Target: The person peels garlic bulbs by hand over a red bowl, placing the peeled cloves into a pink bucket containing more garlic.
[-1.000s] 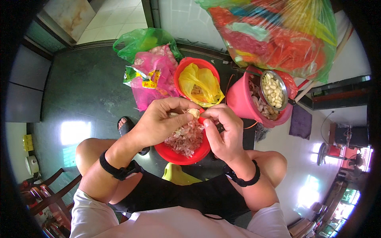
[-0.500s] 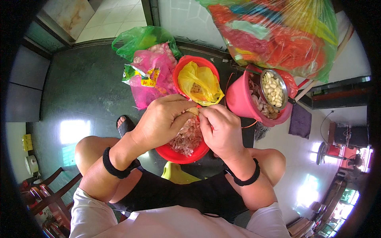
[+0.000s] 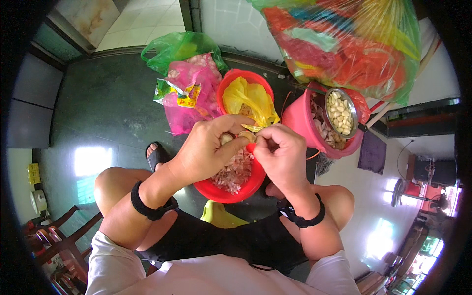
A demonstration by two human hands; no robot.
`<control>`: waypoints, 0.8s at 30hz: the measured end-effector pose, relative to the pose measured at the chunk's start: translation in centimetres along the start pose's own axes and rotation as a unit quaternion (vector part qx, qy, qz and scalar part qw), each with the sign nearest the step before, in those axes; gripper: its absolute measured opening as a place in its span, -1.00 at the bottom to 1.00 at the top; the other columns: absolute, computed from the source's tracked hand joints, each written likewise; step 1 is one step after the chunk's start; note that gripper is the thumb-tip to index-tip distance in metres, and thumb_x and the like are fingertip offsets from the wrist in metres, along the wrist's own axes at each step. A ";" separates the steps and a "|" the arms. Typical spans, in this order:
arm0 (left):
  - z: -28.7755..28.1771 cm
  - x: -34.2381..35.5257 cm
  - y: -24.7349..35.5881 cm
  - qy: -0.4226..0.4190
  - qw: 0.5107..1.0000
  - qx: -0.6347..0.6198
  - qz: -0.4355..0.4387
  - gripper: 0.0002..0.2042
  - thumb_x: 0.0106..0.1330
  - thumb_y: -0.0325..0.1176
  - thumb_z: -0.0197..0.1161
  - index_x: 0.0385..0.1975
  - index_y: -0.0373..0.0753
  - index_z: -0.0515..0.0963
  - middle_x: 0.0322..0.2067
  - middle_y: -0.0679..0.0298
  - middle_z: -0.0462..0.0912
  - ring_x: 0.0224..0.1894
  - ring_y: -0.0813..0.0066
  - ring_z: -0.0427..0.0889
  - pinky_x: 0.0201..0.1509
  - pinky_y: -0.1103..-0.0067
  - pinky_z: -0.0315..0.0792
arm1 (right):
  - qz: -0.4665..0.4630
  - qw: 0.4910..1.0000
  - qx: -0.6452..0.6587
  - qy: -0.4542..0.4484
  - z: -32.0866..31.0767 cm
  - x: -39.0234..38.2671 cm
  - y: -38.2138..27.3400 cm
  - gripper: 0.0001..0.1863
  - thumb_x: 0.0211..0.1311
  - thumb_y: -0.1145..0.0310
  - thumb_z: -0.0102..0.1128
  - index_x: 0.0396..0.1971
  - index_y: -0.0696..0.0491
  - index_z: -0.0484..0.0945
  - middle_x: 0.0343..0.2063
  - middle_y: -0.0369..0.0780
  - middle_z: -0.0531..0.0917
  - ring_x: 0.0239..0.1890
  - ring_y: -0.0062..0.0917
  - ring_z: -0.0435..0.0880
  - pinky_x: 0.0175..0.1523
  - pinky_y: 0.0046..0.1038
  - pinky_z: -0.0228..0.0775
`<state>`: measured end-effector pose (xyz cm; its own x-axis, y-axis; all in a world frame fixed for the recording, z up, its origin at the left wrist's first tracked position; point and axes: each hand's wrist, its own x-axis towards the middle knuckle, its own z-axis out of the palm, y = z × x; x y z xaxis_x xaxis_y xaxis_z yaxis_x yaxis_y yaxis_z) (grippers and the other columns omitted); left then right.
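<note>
My left hand [image 3: 201, 150] curls round pale garlic [image 3: 243, 135] above a red bowl [image 3: 226, 197] heaped with papery skins [image 3: 228, 174]. My right hand [image 3: 280, 150] pinches at that same garlic from the right, its fingertips partly hidden by the curled index finger. Just beyond my fingers stands a red basin [image 3: 238, 74] lined with a yellow plastic bag [image 3: 263, 103]. Further right, a steel bowl of peeled cloves [image 3: 339, 113] rests on a pink bucket [image 3: 295, 128] holding skins.
Pink bags of garlic bulbs [image 3: 184, 110] and a green bag [image 3: 162, 54] lie behind my left hand. A large bag of coloured plastic [image 3: 334, 44] is at upper right. My bent legs, a yellow-green plastic object [image 3: 216, 216] and a wooden chair [image 3: 61, 236] are nearer.
My hands have shifted slightly upward at the garlic and the fingers have turned, showing a thin flap at its top. The containers and bags stand as before.
</note>
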<state>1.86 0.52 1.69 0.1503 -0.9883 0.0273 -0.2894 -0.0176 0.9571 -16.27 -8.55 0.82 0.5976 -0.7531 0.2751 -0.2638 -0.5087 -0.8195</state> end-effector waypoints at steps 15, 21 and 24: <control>-0.7 0.1 -0.6 0.033 0.994 0.035 0.102 -0.65 0.18 -0.54 0.53 0.00 -0.34 0.71 -0.18 0.15 0.78 -0.16 0.41 0.75 -0.08 0.51 0.61 | -0.007 0.994 0.113 -0.001 -0.1 -0.2 -1.3 -0.93 0.21 0.63 0.27 -0.32 0.19 0.60 -0.41 -0.22 0.68 -0.38 -0.56 0.67 -0.19 -0.52 0.52; -0.6 -0.6 -0.6 -0.025 0.954 -0.291 -0.073 -0.75 0.36 -0.50 0.45 0.01 -0.35 0.70 -0.17 0.33 0.78 -0.15 0.60 0.71 -0.04 0.59 0.62 | -0.002 0.985 0.172 0.004 -0.3 -0.4 -1.9 -0.91 0.16 0.64 0.25 -0.35 0.18 0.57 -0.40 -0.18 0.67 -0.34 -0.47 0.69 -0.15 -0.48 0.53; -1.0 -0.7 -0.8 -0.013 0.901 -0.424 -0.093 -0.74 0.45 -0.47 0.37 0.09 -0.34 0.67 -0.06 0.32 0.77 -0.06 0.61 0.69 0.03 0.57 0.62 | 0.008 0.982 0.190 0.001 -0.5 -0.6 -2.1 -0.93 0.16 0.63 0.24 -0.35 0.19 0.57 -0.40 -0.18 0.67 -0.36 -0.47 0.68 -0.16 -0.48 0.52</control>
<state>2.89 1.36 1.22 0.0967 -0.9835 -0.1530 0.5664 -0.0720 0.8209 -16.43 -7.28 2.59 0.5936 -0.7609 0.2619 0.0296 -0.3046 -0.9520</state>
